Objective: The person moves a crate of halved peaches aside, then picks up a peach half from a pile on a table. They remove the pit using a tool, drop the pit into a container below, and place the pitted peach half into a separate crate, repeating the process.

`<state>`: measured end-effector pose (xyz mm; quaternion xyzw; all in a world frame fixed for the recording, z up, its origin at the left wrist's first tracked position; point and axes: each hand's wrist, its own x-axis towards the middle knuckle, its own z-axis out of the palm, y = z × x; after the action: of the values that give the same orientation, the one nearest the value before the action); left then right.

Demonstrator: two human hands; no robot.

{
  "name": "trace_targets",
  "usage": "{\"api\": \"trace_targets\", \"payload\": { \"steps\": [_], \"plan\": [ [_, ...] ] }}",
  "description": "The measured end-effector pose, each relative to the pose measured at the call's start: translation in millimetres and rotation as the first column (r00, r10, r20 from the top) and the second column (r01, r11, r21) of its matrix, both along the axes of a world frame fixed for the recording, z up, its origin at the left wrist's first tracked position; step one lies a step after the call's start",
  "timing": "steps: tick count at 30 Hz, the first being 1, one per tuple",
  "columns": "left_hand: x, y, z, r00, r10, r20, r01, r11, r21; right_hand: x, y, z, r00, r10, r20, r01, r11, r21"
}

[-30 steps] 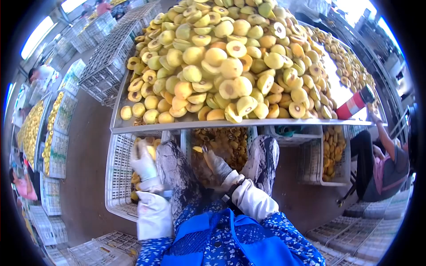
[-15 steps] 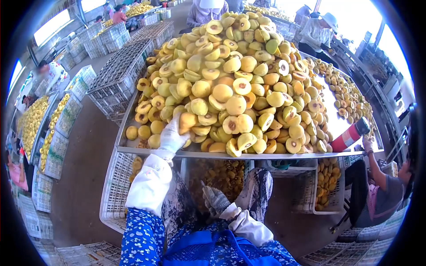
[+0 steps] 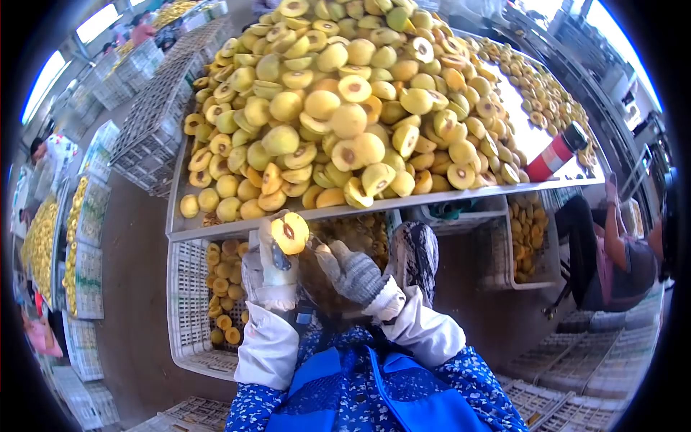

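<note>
My left hand [image 3: 272, 265], in a white glove, holds a halved yellow fruit [image 3: 290, 232] with its pit side facing up, just below the metal table's edge [image 3: 288, 214]. Close to the right of the fruit is my right hand [image 3: 353, 271], in a grey knitted glove, its fingers curled around what looks like a small tool whose tip reaches the fruit. A big heap of halved yellow fruit [image 3: 338, 108] fills the table above both hands.
A white plastic crate [image 3: 188, 302] with several fruit halves stands at my lower left, another crate [image 3: 529, 241] at the right. A red cylinder [image 3: 556, 153] lies on the table's right. A seated person [image 3: 619, 252] works to the right. Stacked crates [image 3: 147, 122] stand left.
My left hand took a fruit half from the heap and brought it down in front of me. My right hand rose to meet it.
</note>
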<state>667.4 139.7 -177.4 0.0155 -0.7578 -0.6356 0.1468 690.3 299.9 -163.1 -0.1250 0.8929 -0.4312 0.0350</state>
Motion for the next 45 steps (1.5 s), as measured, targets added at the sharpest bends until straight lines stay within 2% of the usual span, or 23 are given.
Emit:
{"api": "trace_targets", "payload": {
  "steps": [1,4,7,9,11,12,13,14,15,16,19,21,23,29,31,32,33,35,37,39,40,43,45],
  "plan": [
    [1.1,2.7,-4.5,0.999,0.018,-0.033,-0.022,0.991,-0.129,-0.8,-0.1,-1.5,1.000,-0.013,-0.007,0.013,1.000,0.008],
    [-8.6,13.4,-35.1,0.998,-0.028,-0.056,0.032,0.997,0.073,-5.2,-4.8,-17.0,0.999,-0.025,-0.039,0.027,0.998,0.064],
    [-5.3,25.8,-38.3,0.998,0.001,-0.069,0.002,0.999,0.044,-5.8,-8.7,-27.1,0.998,-0.062,0.002,0.061,0.985,0.160],
    [-3.3,32.3,-37.1,0.994,0.048,-0.098,-0.045,0.998,0.032,-3.6,-10.1,-30.9,0.997,-0.072,-0.020,0.074,0.988,0.134],
    [3.0,43.7,-24.0,0.986,0.091,-0.139,-0.070,0.987,0.146,0.5,-14.2,-27.6,0.992,-0.123,0.018,0.117,0.975,0.190],
    [3.3,36.9,-28.7,0.985,0.073,-0.158,-0.067,0.997,0.046,-0.6,-13.9,-34.2,0.996,-0.061,0.072,0.048,0.986,0.160],
    [3.6,27.6,-34.6,0.983,0.035,-0.178,-0.045,0.998,-0.051,5.9,-11.6,-12.3,0.991,-0.088,0.102,0.078,0.992,0.100],
    [13.6,31.3,-22.8,0.991,0.032,-0.131,-0.037,0.999,-0.032,11.1,-16.4,-22.2,0.963,-0.144,-0.227,0.214,0.922,0.324],
    [22.0,36.0,-11.7,0.996,0.029,-0.084,-0.030,0.999,-0.014,18.8,-31.2,-44.5,0.845,-0.118,-0.521,0.417,0.756,0.505],
    [29.4,42.0,-0.8,0.999,0.025,-0.037,-0.025,1.000,0.005,17.2,-29.4,-54.1,0.841,-0.112,-0.529,0.411,0.768,0.490],
    [56.7,77.4,26.1,0.929,0.299,0.220,-0.325,0.941,0.092,11.6,-11.6,-70.9,0.905,-0.117,-0.410,0.226,0.947,0.228],
    [52.8,60.6,4.3,0.983,0.138,0.122,-0.119,0.981,-0.151,13.2,-5.1,-81.9,0.908,-0.110,-0.404,0.161,0.983,0.094],
    [49.3,43.3,-7.1,1.000,0.015,0.010,-0.010,0.915,-0.403,15.8,2.4,-87.9,0.904,-0.079,-0.421,0.103,0.994,0.033],
    [26.7,70.4,-5.7,0.982,-0.170,0.078,0.187,0.898,-0.399,14.2,2.9,-98.3,0.858,-0.077,-0.509,0.084,0.996,-0.009],
    [21.7,80.0,-6.2,0.973,-0.211,0.095,0.232,0.887,-0.399,11.2,-11.6,-92.1,0.807,-0.087,-0.584,0.193,0.973,0.122],
    [20.2,83.5,-6.4,0.969,-0.224,0.104,0.247,0.883,-0.400,6.9,-23.7,-84.5,0.774,-0.074,-0.629,0.306,0.913,0.269],
    [18.6,85.0,-6.3,0.966,-0.236,0.108,0.260,0.879,-0.399,-3.7,-38.5,-70.2,0.793,-0.055,-0.607,0.414,0.779,0.471],
    [15.7,86.3,-5.7,0.958,-0.255,0.129,0.285,0.872,-0.398,-23.8,-74.2,-48.0,0.841,-0.034,-0.540,0.510,0.379,0.772],
    [11.2,85.3,-5.2,0.955,-0.261,0.144,0.297,0.870,-0.393,-47.6,-111.5,-65.4,0.822,-0.140,-0.551,0.566,0.111,0.817],
    [8.5,82.9,-5.6,0.949,-0.267,0.166,0.311,0.876,-0.367,-57.2,-119.1,-81.3,0.703,-0.335,-0.628,0.672,0.022,0.740],
    [7.5,81.7,-5.9,0.946,-0.269,0.178,0.317,0.881,-0.351,-53.6,-106.5,-83.6,0.702,-0.322,-0.636,0.697,0.129,0.705],
    [-0.6,67.8,-5.4,0.937,-0.279,0.211,0.333,0.895,-0.297,-27.8,-40.0,-90.2,0.751,-0.221,-0.622,0.600,0.624,0.501],
    [-2.0,65.0,-0.9,0.949,-0.258,0.183,0.308,0.887,-0.344,-16.8,-21.3,-88.8,0.781,-0.188,-0.595,0.491,0.773,0.400]
  ]
}}
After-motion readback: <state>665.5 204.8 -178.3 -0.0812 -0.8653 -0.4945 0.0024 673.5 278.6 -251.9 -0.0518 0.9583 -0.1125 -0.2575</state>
